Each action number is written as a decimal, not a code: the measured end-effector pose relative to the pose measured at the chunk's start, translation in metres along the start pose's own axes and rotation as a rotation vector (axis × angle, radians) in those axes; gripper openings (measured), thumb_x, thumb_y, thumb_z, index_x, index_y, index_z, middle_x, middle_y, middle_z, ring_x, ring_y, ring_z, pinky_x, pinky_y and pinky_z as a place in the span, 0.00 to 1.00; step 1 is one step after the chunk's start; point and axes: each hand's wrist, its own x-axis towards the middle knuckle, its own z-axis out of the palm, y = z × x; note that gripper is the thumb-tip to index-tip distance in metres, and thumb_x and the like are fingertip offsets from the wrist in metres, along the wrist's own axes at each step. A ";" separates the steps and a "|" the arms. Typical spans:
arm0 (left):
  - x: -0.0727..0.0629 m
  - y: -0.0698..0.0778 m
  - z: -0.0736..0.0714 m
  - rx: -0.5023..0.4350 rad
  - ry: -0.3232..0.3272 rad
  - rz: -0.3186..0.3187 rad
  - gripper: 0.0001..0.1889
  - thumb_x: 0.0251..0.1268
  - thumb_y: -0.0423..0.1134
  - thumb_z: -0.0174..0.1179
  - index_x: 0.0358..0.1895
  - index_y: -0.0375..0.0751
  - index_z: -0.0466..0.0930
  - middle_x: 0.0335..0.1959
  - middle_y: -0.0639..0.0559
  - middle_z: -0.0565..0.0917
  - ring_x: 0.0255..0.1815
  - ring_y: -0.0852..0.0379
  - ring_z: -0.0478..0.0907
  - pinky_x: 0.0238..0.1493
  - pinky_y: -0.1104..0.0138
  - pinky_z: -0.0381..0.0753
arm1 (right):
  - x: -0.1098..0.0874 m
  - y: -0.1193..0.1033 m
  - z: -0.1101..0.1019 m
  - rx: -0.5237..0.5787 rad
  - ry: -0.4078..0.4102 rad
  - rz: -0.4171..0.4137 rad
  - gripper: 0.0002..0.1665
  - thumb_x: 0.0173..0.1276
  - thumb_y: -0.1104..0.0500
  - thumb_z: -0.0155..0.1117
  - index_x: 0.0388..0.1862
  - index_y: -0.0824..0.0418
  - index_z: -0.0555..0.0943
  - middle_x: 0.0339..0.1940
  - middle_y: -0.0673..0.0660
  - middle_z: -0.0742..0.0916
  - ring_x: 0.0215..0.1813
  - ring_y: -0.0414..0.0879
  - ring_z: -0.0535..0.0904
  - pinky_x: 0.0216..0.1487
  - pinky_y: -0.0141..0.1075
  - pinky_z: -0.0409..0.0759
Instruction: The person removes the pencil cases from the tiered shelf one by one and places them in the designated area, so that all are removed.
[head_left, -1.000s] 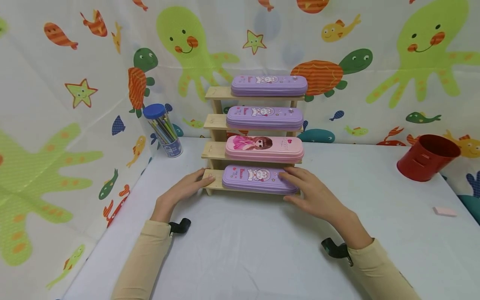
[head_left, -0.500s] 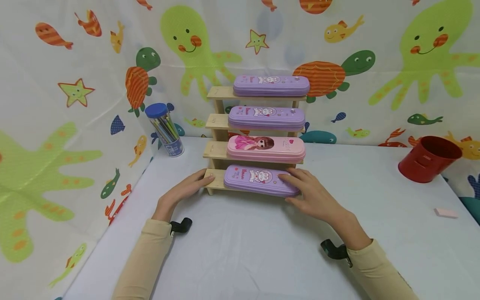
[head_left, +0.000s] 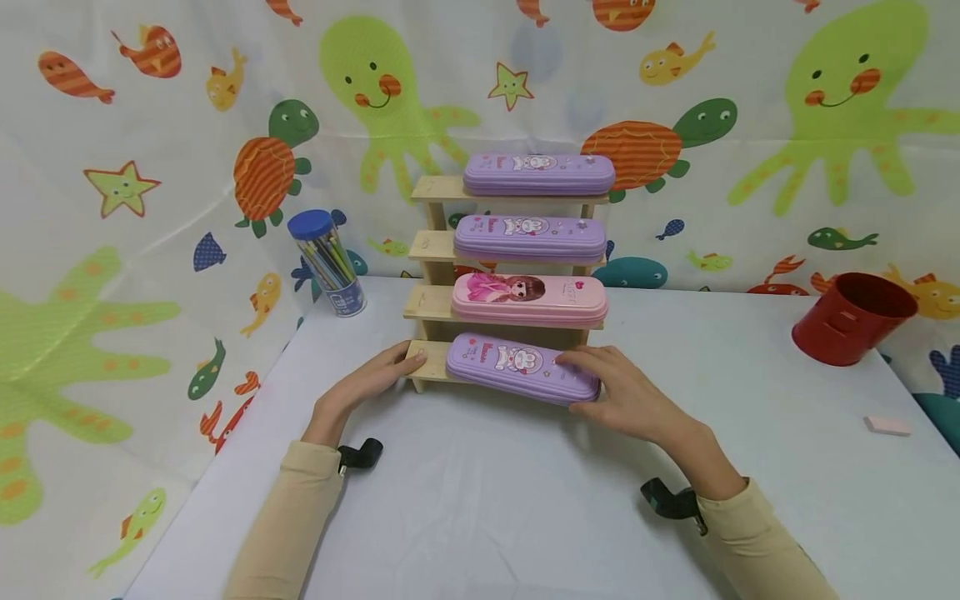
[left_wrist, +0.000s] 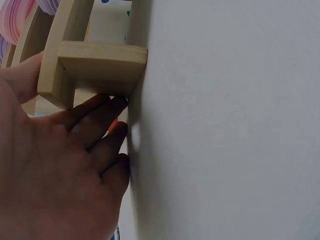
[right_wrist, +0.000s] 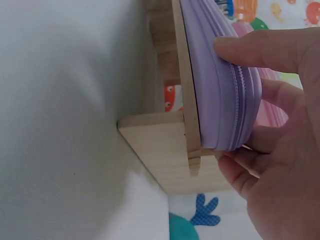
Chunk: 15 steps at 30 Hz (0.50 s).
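A stepped wooden rack [head_left: 431, 362] carries one zippered pencil case on each tier. My right hand [head_left: 633, 392] grips the right end of the purple pencil case [head_left: 517, 367] on the lowest tier, whose right end angles out past the front edge. In the right wrist view the thumb [right_wrist: 235, 50] presses the zippered side and the other fingers reach round the far side. My left hand [head_left: 367, 379] holds the left end of the lowest board, thumb on top; the left wrist view shows its fingers [left_wrist: 107, 122] below the board, beside the leg.
Above sit a pink pencil case [head_left: 528, 298] and two more purple ones, the middle [head_left: 528, 237] and the top [head_left: 538, 175]. A blue-lidded tub of pencils [head_left: 327, 262] stands left, a red bucket [head_left: 851, 321] right. A pink eraser-like block [head_left: 887, 426] lies near the right edge.
The right end of the lowest purple pencil case has swung forward, off the tier's front edge, with my right hand. My left hand stays at the rack's left end.
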 end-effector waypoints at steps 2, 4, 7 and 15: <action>-0.001 0.000 0.000 0.000 -0.001 -0.009 0.42 0.75 0.64 0.44 0.80 0.41 0.47 0.81 0.39 0.52 0.83 0.37 0.42 0.79 0.40 0.42 | -0.001 -0.001 0.000 0.002 0.014 -0.009 0.39 0.56 0.53 0.75 0.68 0.47 0.74 0.70 0.56 0.77 0.70 0.55 0.69 0.69 0.58 0.71; -0.002 0.000 0.000 -0.001 0.001 -0.017 0.42 0.74 0.64 0.44 0.81 0.42 0.46 0.81 0.39 0.51 0.83 0.37 0.41 0.79 0.39 0.42 | -0.001 -0.002 0.000 0.003 0.024 -0.015 0.38 0.56 0.53 0.76 0.67 0.46 0.75 0.69 0.55 0.78 0.69 0.54 0.70 0.68 0.59 0.71; -0.002 0.001 0.000 -0.006 0.000 -0.011 0.42 0.75 0.64 0.44 0.81 0.42 0.46 0.81 0.39 0.52 0.83 0.37 0.42 0.79 0.40 0.42 | -0.003 -0.005 -0.001 0.007 0.036 -0.028 0.37 0.55 0.54 0.76 0.66 0.45 0.76 0.67 0.53 0.79 0.68 0.52 0.71 0.67 0.59 0.73; -0.002 0.003 -0.001 -0.021 -0.008 0.019 0.38 0.76 0.61 0.44 0.80 0.43 0.50 0.80 0.40 0.57 0.83 0.39 0.45 0.79 0.39 0.43 | -0.009 -0.016 -0.013 0.035 0.094 -0.092 0.37 0.53 0.56 0.78 0.64 0.45 0.78 0.66 0.53 0.80 0.68 0.52 0.71 0.66 0.59 0.73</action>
